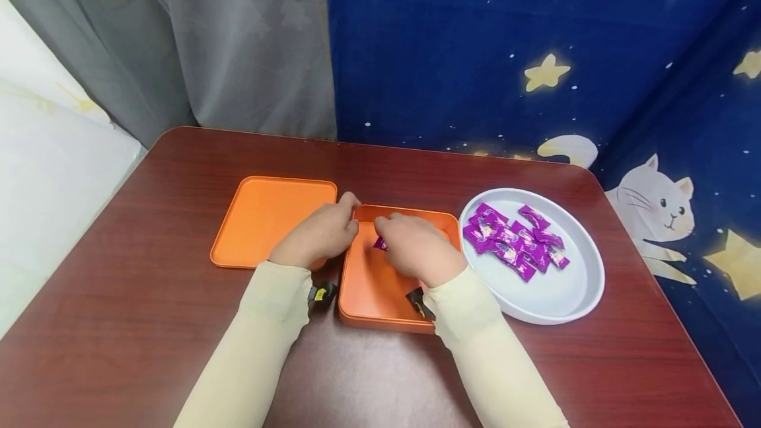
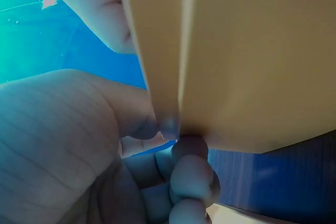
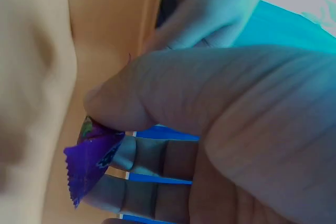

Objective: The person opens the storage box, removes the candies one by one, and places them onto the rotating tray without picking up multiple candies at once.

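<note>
My right hand (image 1: 419, 248) reaches down into a shallow orange box (image 1: 371, 289) with rounded corners. Its thumb and fingertips pinch a purple wrapped candy (image 3: 93, 156), whose jagged wrapper end sticks out in the right wrist view. At the box's left side my left hand (image 1: 318, 233) grips the wall, thumb on one face and curled fingers on the other, as the left wrist view shows. To the right, a white round dish (image 1: 579, 286) holds several more purple candies (image 1: 505, 236) in a loose heap.
A flat orange lid (image 1: 273, 213) lies left of the box, partly behind my left hand. The dish stands close against the box's right side. All rest on a dark red-brown table (image 1: 148, 269), with grey and blue curtains (image 1: 452, 51) behind its far edge.
</note>
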The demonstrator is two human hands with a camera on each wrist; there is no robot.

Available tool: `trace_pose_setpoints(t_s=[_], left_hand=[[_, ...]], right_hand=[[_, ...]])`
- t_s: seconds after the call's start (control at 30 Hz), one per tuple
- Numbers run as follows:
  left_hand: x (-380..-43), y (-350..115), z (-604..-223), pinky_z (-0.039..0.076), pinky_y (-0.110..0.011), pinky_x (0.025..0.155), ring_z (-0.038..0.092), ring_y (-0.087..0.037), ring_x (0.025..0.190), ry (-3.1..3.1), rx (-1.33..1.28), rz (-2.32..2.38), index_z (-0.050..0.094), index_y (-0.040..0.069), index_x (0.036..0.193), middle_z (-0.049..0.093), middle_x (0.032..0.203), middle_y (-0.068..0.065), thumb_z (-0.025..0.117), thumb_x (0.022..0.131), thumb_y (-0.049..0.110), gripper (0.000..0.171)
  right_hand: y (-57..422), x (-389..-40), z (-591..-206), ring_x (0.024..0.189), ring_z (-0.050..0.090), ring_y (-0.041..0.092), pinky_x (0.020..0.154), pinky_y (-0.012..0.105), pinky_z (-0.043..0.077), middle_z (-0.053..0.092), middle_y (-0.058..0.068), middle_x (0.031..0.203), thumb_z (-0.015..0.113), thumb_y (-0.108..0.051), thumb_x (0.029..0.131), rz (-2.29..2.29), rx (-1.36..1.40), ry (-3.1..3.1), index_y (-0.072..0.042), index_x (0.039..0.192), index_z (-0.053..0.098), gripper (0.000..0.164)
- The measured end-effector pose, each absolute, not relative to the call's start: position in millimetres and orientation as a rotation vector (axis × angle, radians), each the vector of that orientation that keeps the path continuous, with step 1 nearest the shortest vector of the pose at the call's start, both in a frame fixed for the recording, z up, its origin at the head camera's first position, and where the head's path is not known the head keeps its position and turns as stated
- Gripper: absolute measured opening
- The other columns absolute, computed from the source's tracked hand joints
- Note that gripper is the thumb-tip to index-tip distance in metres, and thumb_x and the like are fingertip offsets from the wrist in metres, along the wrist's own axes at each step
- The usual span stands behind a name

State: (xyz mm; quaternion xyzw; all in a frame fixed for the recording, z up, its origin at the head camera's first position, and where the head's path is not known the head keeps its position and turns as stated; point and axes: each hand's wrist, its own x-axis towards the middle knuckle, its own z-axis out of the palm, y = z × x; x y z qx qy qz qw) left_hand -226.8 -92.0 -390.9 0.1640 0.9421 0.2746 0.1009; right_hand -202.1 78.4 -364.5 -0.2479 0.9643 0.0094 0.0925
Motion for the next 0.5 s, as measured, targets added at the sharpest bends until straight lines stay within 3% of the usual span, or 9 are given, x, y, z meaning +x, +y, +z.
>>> trace_pose_setpoints(t_s=[0.17,0.5], left_hand=[[-227,-91,-391,0.050,-0.039,0.079,0.055,-0.022,0.075,2.776,0.479,0.819,0.038,0.008,0.126,0.060,0.082,-0.008,0.043,0.097,0.021,0.032],[-228,-92,-393,0.049,-0.037,0.075,0.056,-0.021,0.074,2.744,0.444,0.827,0.037,0.009,0.128,0.057,0.077,-0.007,0.044,0.097,0.023,0.034]], right_hand=[[85,-201,-359,0.075,0.053,0.016,0.068,0.034,0.052,0.058,0.001,0.092,0.063,-0.017,0.084,0.026,-0.746,2.881,-0.014,0.108,0.057,0.025],[94,-197,-351,0.069,0.050,0.015,0.060,0.027,0.046,0.056,-0.001,0.085,0.062,-0.013,0.082,-0.039,-0.773,2.883,-0.014,0.100,0.057,0.019]])
